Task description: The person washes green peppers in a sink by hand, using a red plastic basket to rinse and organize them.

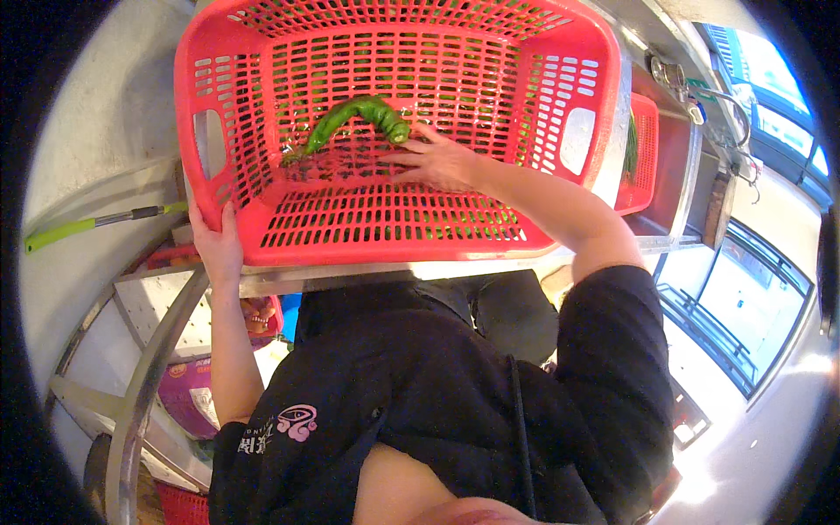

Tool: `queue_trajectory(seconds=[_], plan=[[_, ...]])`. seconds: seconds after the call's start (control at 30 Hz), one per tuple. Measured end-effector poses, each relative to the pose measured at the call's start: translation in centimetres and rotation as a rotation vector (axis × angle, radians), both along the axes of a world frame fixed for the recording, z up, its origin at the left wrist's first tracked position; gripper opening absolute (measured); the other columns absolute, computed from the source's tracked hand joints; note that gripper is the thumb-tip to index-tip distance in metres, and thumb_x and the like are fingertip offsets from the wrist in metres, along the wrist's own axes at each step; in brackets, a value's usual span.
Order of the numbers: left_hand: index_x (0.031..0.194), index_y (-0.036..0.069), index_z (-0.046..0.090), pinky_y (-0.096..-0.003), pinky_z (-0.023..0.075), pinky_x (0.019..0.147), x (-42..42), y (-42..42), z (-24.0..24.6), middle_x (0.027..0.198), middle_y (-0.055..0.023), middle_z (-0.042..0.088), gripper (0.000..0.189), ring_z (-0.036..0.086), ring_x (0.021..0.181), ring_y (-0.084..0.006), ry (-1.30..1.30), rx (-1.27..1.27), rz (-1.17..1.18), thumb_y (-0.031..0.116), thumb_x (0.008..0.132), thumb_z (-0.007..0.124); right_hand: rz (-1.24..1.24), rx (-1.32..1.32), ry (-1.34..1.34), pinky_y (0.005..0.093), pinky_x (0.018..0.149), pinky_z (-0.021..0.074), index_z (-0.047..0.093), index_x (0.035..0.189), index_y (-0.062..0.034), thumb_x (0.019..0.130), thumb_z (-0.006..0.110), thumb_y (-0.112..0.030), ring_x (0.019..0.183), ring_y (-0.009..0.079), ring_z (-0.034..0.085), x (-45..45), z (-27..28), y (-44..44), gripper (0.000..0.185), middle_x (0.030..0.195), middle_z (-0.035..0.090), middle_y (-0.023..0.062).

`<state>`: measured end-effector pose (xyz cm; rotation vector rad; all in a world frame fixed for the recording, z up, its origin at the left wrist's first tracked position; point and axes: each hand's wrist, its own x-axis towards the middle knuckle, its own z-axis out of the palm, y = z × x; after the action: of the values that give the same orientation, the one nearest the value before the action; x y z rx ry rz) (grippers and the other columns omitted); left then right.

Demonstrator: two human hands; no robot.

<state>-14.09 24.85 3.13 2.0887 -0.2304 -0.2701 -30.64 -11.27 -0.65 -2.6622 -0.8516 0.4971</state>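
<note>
A red plastic slotted basket (pixel 407 256) spans the space before me, its inner surface wet and shiny. In it lies one long, curved, wrinkled green pepper (pixel 348 115), its thick end towards my right hand. My left hand (pixel 220 249) grips the basket's rim at the near left corner, below the handle hole. Inside the basket, my right hand (pixel 443 165) reaches with fingers spread beside the pepper's thick end; whether they touch it I cannot tell. Through the slots, green pieces show beneath the basket. The surface left of my right fingers is blurred.
Right of the basket, a smaller red basket (pixel 646 157) with thin green stalks sits in a metal sink (pixel 679 180). A faucet (pixel 669 73) is behind it. A lime-green handled pole (pixel 92 224) leans at left, and a curved metal rail (pixel 147 367) runs below my left hand.
</note>
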Motion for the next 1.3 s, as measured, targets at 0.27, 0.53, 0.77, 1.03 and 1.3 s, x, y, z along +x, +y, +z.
queue_trajectory(seconds=[0.27, 0.53, 0.77, 1.03, 1.3], plan=[[0.131, -0.002, 0.037, -0.0329, 0.0418, 0.093, -0.6, -0.7, 2.2, 0.119, -0.0165, 0.055, 0.050, 0.055, 0.108, -0.0217, -0.048, 0.070, 0.015, 0.009, 0.087, 0.059, 0.053, 0.127, -0.248, 0.0423, 0.103, 0.0297, 0.060, 0.115, -0.0172, 0.078, 0.057, -0.020, 0.122, 0.0242, 0.040, 4.6, -1.1, 5.6, 0.038, 0.125, 0.047, 0.0057], [0.129, -0.002, 0.040, -0.0327, 0.0431, 0.091, -0.3, -1.1, 3.5, 0.116, -0.0157, 0.058, 0.046, 0.056, 0.106, -0.0213, -0.051, -0.019, 0.035, 0.007, 0.087, 0.059, -0.091, 0.041, -0.146, 0.0334, 0.086, 0.0391, 0.062, 0.114, -0.0194, 0.082, 0.048, -0.015, 0.103, 0.0195, 0.049, 11.6, -3.5, 16.4, 0.035, 0.104, 0.050, 0.0041], [0.126, -0.001, 0.044, -0.0337, 0.0458, 0.086, -0.1, -1.2, 3.7, 0.108, -0.0175, 0.062, 0.043, 0.061, 0.098, -0.0230, -0.160, 0.118, 0.024, 0.007, 0.086, 0.059, -0.123, 0.085, 0.031, 0.0424, 0.090, 0.0425, 0.061, 0.117, -0.0207, 0.082, 0.048, -0.012, 0.108, 0.0287, 0.051, 3.0, -0.3, 6.5, 0.038, 0.104, 0.055, 0.0105], [0.127, -0.004, 0.043, -0.0336, 0.0455, 0.088, -0.8, -2.8, 5.8, 0.114, -0.0181, 0.059, 0.046, 0.059, 0.102, -0.0231, -0.137, 0.135, 0.027, 0.008, 0.086, 0.060, -0.280, -0.538, 0.453, 0.0441, 0.092, 0.0429, 0.057, 0.123, -0.0216, 0.078, 0.056, -0.011, 0.107, 0.0307, 0.051, -9.1, 2.4, -2.3, 0.046, 0.112, 0.054, 0.0147], [0.118, -0.002, 0.047, -0.0310, 0.0438, 0.088, -2.8, -1.3, 8.3, 0.109, -0.0118, 0.059, 0.037, 0.057, 0.099, -0.0181, -0.077, 0.094, -0.056, 0.008, 0.086, 0.063, -1.192, 0.173, 0.632, 0.0430, 0.099, 0.0386, 0.060, 0.113, -0.0026, 0.082, 0.060, -0.020, 0.117, 0.0314, 0.050, -9.0, -8.7, -1.3, 0.035, 0.121, 0.057, 0.0151]])
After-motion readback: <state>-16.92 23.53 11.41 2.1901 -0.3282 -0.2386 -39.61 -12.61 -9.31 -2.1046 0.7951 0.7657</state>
